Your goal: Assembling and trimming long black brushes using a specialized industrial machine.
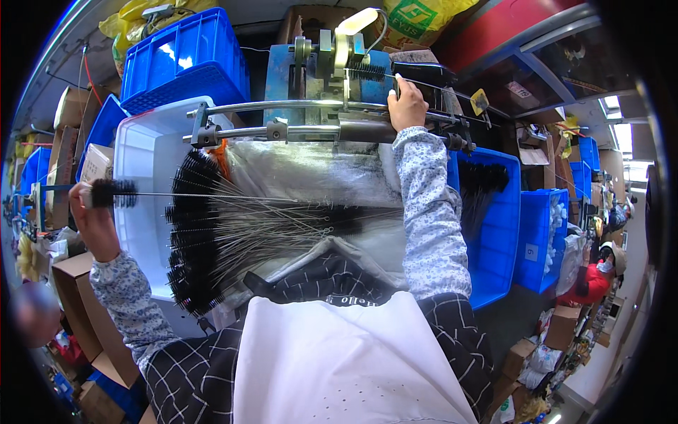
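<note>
Out at the left, my left hand (95, 222) is closed around the bristle end of a black wire brush (114, 193). Its thin wire stem runs right, over a fanned pile of similar black brushes (194, 230). The pile's stems and small end loops gather in front of my body. My right hand (408, 106) reaches forward to the blue machine (279, 78). There its fingers pinch the wire of a second black brush (367, 71), whose bristles lie at the machine's head. That wire stretches on to the right past my fingers.
Two metal rails (304, 132) cross in front of the machine. A white tub (141, 152) stands left under the brush heads. At the right, a blue bin (494, 240) holds more brushes beside another blue crate (538, 244). Farther right, a person in red (590, 283) is seen.
</note>
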Action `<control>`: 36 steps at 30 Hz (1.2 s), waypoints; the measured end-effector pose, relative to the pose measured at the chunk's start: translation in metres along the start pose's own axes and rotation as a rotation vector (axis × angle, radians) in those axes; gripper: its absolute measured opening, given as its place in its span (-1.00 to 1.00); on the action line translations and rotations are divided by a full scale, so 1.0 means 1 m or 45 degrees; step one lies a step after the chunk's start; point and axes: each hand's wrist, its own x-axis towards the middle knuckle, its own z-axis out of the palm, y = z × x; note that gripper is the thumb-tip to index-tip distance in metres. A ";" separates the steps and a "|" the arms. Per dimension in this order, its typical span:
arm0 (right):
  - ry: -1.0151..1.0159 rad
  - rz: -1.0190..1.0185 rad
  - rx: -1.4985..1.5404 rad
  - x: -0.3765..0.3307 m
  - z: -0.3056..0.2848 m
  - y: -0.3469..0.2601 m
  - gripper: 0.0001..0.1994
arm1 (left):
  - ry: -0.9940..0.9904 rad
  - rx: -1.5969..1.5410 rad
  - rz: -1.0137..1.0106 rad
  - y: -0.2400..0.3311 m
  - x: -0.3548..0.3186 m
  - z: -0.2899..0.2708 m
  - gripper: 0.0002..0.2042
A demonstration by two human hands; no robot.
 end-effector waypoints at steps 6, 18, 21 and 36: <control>0.010 -0.046 0.046 -0.003 0.010 -0.021 -0.62 | 0.114 -0.043 0.100 0.029 -0.001 -0.005 -0.74; 0.103 -0.095 0.053 -0.009 0.033 -0.077 -0.75 | 0.079 -0.138 0.077 0.027 0.000 0.022 -0.76; 0.075 -0.070 0.022 -0.009 0.031 -0.073 -0.73 | -0.039 -0.147 0.085 0.028 0.001 0.032 -0.77; 0.085 -0.088 -0.279 0.036 -0.004 0.051 -0.75 | -0.118 -0.258 -0.035 0.015 0.001 0.057 -0.67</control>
